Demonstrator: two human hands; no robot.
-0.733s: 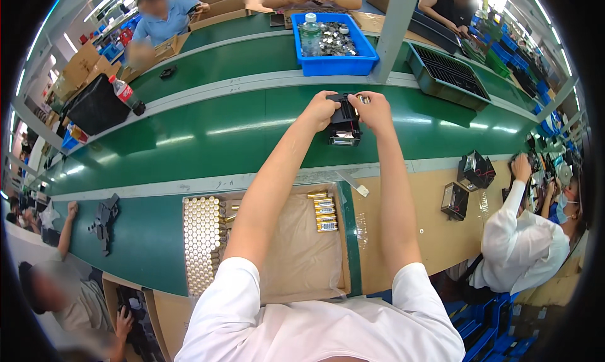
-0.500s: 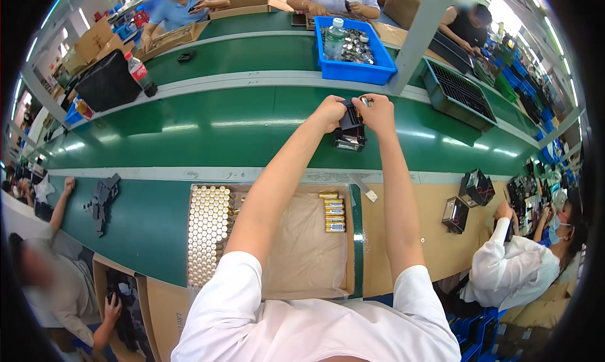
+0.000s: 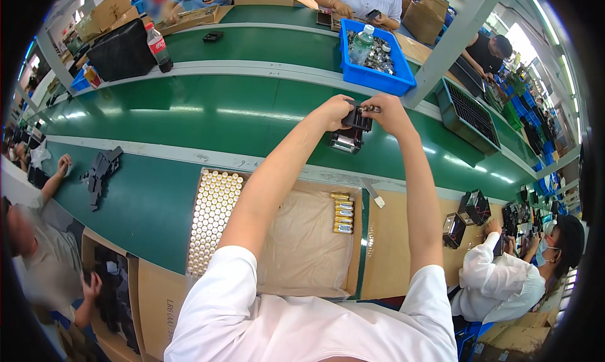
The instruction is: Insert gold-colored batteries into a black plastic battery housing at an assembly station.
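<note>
Out over the green bench, my left hand (image 3: 334,112) is closed on the side of a black plastic device (image 3: 357,124) with a glossy, clear-looking lower front. Close against its upper right side, my right hand (image 3: 389,114) is closed with fingers pinched on a small shiny piece (image 3: 373,109) that looks like a battery, mostly hidden by the fingers. Nearer my body lies a shallow carton (image 3: 305,252) lined with brown paper. Upright batteries (image 3: 214,214) pack its left side, and several gold-and-white batteries (image 3: 343,214) lie in a column at its right edge.
Behind my hands stands a blue bin (image 3: 378,78) of metal parts, beside a grey post (image 3: 450,47). Black pieces (image 3: 101,173) are heaped at left. Two black devices (image 3: 474,207) (image 3: 454,229) sit at right near a co-worker (image 3: 504,280). A cola bottle (image 3: 157,47) stands far left.
The view has turned and shifted a little. The black device is tilted differently between my hands, and my right fingers have moved slightly along its upper edge.
</note>
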